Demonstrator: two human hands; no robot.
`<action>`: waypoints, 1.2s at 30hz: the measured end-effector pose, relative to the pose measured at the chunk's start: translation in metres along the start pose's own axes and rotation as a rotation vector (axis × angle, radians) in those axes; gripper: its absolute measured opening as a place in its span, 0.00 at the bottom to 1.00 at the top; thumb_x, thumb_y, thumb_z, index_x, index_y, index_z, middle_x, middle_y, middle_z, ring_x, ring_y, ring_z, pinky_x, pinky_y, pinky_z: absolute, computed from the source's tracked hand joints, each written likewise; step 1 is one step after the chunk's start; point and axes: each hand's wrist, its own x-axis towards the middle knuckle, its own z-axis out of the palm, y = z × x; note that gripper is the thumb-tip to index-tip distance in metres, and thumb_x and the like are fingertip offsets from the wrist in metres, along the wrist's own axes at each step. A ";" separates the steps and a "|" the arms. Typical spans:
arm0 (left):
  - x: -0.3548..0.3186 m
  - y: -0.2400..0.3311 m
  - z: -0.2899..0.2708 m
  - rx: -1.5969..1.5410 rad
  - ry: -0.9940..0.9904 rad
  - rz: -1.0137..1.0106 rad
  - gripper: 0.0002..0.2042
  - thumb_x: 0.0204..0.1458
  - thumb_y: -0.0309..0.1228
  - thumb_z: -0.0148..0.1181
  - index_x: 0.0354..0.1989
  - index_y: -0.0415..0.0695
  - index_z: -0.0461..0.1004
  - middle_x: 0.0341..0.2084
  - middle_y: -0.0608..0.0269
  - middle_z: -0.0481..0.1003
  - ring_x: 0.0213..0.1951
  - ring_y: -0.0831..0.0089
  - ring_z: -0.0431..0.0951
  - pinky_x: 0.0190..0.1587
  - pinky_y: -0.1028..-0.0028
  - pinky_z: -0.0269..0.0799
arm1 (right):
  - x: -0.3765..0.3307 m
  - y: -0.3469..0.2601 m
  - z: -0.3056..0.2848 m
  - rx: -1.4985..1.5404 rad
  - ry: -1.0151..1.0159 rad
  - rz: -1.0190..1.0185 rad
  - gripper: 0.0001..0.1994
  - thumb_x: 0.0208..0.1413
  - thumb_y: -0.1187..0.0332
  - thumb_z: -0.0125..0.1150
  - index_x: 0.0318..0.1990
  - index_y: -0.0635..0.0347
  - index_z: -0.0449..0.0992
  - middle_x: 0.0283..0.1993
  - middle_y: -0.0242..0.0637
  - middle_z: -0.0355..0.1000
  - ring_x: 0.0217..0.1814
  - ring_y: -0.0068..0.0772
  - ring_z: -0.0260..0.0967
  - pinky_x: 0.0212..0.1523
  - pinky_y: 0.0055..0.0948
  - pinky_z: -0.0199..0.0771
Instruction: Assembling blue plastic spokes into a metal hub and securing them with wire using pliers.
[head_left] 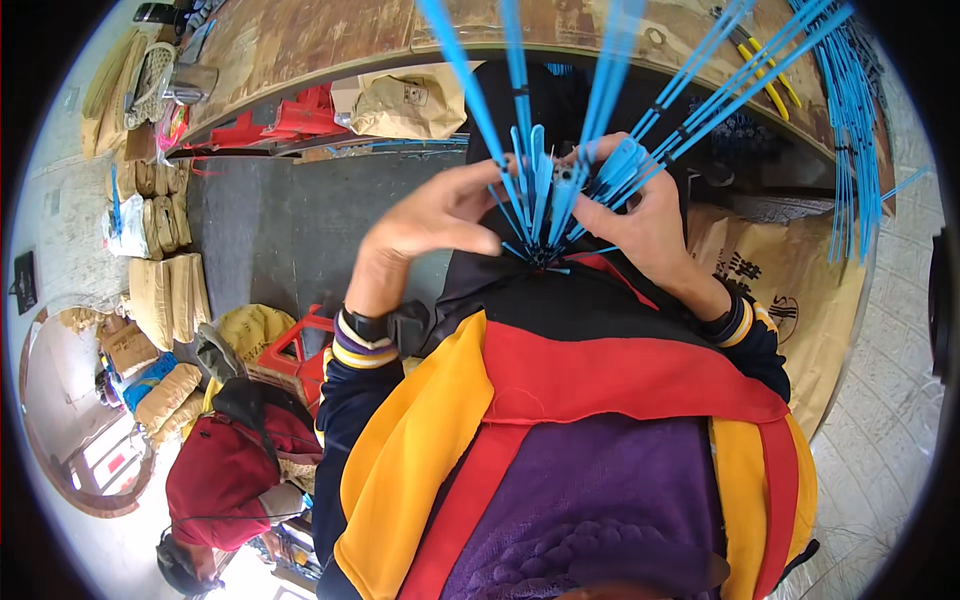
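Note:
In front of my lap a bundle of thin blue ribs (541,190) with black joints fans out, looking like an umbrella frame; its ribs meet low down and reach over the table edge. My right hand (640,210) closes round its right side, thumb and fingers on the ribs near a small dark round part. On the other side my left hand (435,215) curves with thumb and fingers apart, its fingertips partly hidden behind the ribs. Several of the upper ribs are smeared by motion.
A worn wooden table (330,45) spans the far side, with yellow-handled pliers (765,75) on it. More blue ribs (845,120) hang over its right end. Wrapped packages (165,300) line the left wall. A co-worker in a red top (220,470) bends near a red stool (305,350).

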 end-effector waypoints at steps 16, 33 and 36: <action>0.052 -0.012 -0.041 0.113 -0.368 0.016 0.12 0.47 0.32 0.69 0.33 0.37 0.75 0.34 0.60 0.77 0.39 0.71 0.77 0.44 0.75 0.72 | 0.009 0.001 -0.001 -0.015 -0.127 -0.051 0.15 0.45 0.76 0.66 0.43 0.63 0.76 0.41 0.35 0.71 0.44 0.27 0.70 0.47 0.26 0.69; 0.044 -0.031 -0.023 -0.007 -0.103 0.017 0.08 0.43 0.23 0.68 0.31 0.41 0.76 0.28 0.67 0.75 0.34 0.77 0.75 0.40 0.76 0.72 | 0.012 0.010 -0.009 0.024 -0.170 -0.047 0.13 0.53 0.73 0.66 0.46 0.65 0.76 0.46 0.39 0.72 0.49 0.31 0.71 0.51 0.29 0.68; 0.044 -0.033 -0.024 -0.007 -0.139 0.063 0.08 0.43 0.22 0.68 0.31 0.41 0.76 0.29 0.67 0.76 0.34 0.78 0.75 0.41 0.77 0.72 | 0.014 0.010 -0.006 0.043 -0.174 -0.094 0.14 0.54 0.73 0.65 0.47 0.66 0.75 0.46 0.38 0.72 0.49 0.31 0.70 0.52 0.29 0.68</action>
